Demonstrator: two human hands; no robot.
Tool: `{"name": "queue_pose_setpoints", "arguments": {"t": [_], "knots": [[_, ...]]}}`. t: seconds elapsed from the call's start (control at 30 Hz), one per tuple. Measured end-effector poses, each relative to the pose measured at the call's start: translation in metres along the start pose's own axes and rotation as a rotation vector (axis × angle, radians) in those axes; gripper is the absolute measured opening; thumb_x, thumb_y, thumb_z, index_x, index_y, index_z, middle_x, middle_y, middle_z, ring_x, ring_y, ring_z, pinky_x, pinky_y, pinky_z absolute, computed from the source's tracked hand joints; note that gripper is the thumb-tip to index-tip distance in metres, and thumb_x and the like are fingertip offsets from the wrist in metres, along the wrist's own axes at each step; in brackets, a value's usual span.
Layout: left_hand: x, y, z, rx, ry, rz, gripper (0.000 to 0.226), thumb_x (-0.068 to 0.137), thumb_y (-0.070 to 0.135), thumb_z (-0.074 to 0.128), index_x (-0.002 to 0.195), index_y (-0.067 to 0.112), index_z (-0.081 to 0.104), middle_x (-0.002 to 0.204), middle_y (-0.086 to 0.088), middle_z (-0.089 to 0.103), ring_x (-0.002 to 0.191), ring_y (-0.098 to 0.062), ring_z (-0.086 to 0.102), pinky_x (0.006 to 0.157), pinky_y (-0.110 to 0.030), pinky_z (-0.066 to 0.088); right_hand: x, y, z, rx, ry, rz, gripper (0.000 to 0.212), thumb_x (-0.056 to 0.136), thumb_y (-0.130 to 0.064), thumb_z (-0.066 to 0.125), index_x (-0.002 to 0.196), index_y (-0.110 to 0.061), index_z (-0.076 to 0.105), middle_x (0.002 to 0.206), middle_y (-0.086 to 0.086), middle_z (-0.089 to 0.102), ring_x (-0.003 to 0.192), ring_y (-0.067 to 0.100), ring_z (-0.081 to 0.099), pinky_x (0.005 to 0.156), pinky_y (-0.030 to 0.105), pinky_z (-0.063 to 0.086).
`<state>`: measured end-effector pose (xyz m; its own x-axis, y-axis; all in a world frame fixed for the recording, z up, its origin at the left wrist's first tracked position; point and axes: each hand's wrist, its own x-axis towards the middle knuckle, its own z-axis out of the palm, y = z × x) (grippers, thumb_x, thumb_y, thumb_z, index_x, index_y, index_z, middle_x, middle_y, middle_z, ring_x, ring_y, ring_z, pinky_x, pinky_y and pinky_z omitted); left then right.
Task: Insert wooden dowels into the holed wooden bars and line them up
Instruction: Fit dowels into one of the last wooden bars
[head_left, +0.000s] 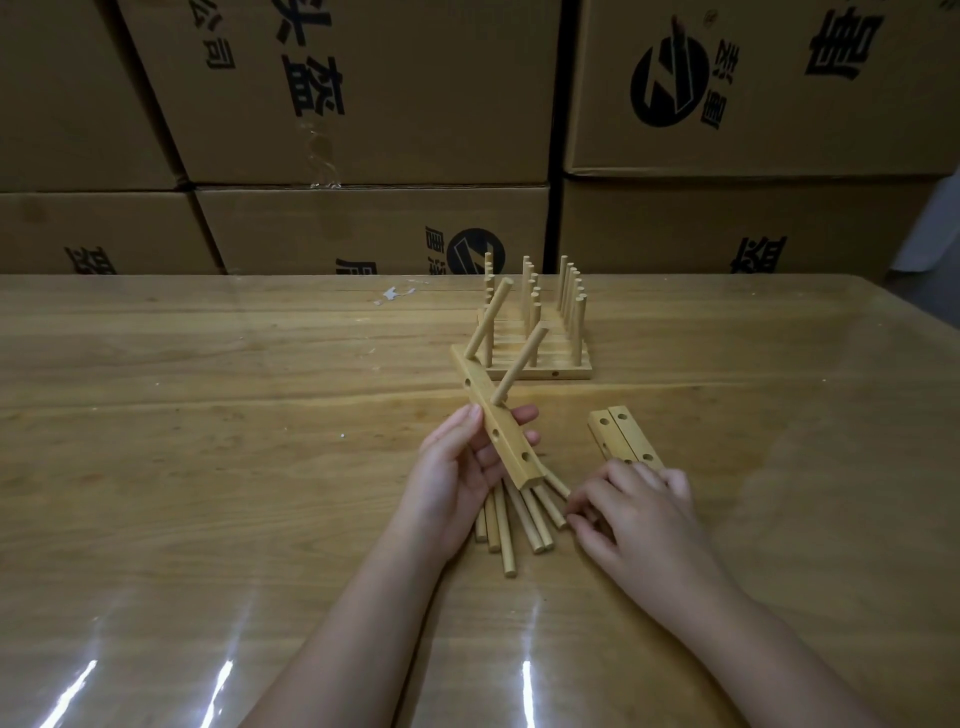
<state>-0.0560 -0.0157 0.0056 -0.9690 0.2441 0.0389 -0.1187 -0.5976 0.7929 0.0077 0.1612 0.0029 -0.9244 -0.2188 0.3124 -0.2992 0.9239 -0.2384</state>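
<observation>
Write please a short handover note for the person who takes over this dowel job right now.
Left hand grips the long light wooden bar with holes, tilted, two round wooden dowels already in it.
Right hand: fingertips at the loose dowels on the table; pinching one? Unclear.
Done: finished bars with upright dowels, lined up at the back.
Left to do: complete the held bar, fill the two empty holed bars partly under the right hand, line them up.
</observation>
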Motion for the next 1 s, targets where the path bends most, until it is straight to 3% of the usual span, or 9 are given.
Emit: {"name": "queue_pose_setpoints", "arguments": {"t": [0.2, 0.37, 0.53, 0.6, 0.67, 0.77, 1.0], "knots": [[0.0, 0.003, -0.001, -0.041, 0.007, -0.001, 0.031, 0.085, 0.024, 0.048, 0.107, 0.006, 0.06, 0.1, -0.016, 0.072, 0.076, -0.021, 0.071, 0.066, -0.032, 0.059, 0.003, 0.004, 0.003, 0.022, 0.03, 0.051, 0.027, 0.087, -0.025, 0.057, 0.113, -0.028, 0.06, 0.099, -0.011, 0.053, 0.097, 0.009, 0.051, 0.084, 0.024, 0.026], [0.0, 0.002, -0.003, -0.085, 0.041, -0.007, 0.033, 0.084, 0.025, 0.05, 0.108, 0.006, 0.061, 0.099, -0.015, 0.073, 0.075, -0.02, 0.071, 0.062, -0.031, 0.058, 0.005, 0.009, 0.0, 0.451, 0.347, 0.198, 0.018, 0.087, -0.015, 0.059, 0.103, -0.019, 0.066, 0.094, -0.011, 0.053, 0.08, 0.007, 0.053, 0.069, 0.022, 0.045], [0.001, 0.001, -0.004, -0.096, 0.082, 0.012, 0.029, 0.085, 0.024, 0.051, 0.104, 0.006, 0.063, 0.104, -0.018, 0.071, 0.079, -0.022, 0.071, 0.059, -0.031, 0.058, 0.003, 0.007, -0.009, 0.637, 0.564, 0.144, 0.022, 0.087, -0.034, 0.047, 0.098, -0.023, 0.063, 0.084, -0.01, 0.061, 0.072, 0.007, 0.057, 0.059, 0.011, 0.043], [0.002, 0.001, -0.004, -0.083, 0.085, 0.016, 0.029, 0.087, 0.023, 0.05, 0.105, 0.004, 0.062, 0.109, -0.019, 0.07, 0.082, -0.024, 0.071, 0.059, -0.032, 0.058, 0.002, 0.002, -0.009, 0.793, 0.549, 0.16, 0.018, 0.087, -0.034, 0.045, 0.096, -0.029, 0.06, 0.077, -0.007, 0.065, 0.076, 0.006, 0.061, 0.066, 0.011, 0.046], [0.001, 0.0, -0.003, -0.056, 0.077, 0.023, 0.03, 0.088, 0.022, 0.049, 0.109, 0.003, 0.059, 0.114, -0.019, 0.068, 0.086, -0.025, 0.071, 0.062, -0.033, 0.059, 0.004, -0.001, -0.008, 0.913, 0.51, 0.174, 0.018, 0.087, -0.031, 0.045, 0.096, -0.026, 0.06, 0.08, -0.004, 0.068, 0.077, 0.011, 0.064, 0.072, 0.02, 0.051], [0.001, 0.0, -0.002, -0.029, 0.064, 0.037, 0.03, 0.089, 0.022, 0.049, 0.11, 0.002, 0.058, 0.116, -0.016, 0.068, 0.09, -0.025, 0.07, 0.064, -0.034, 0.059, 0.004, -0.003, -0.009, 0.948, 0.492, 0.166, 0.019, 0.088, -0.028, 0.046, 0.098, -0.021, 0.06, 0.084, -0.003, 0.068, 0.077, 0.012, 0.065, 0.075, 0.028, 0.053], [0.0, 0.001, 0.002, -0.01, 0.054, 0.037, 0.025, 0.093, 0.018, 0.046, 0.111, 0.004, 0.057, 0.113, -0.012, 0.07, 0.094, -0.026, 0.07, 0.067, -0.036, 0.059, 0.003, -0.001, -0.009, 0.941, 0.51, 0.151, 0.018, 0.087, -0.031, 0.046, 0.098, -0.025, 0.059, 0.086, -0.004, 0.068, 0.078, 0.011, 0.065, 0.076, 0.031, 0.053]]}}
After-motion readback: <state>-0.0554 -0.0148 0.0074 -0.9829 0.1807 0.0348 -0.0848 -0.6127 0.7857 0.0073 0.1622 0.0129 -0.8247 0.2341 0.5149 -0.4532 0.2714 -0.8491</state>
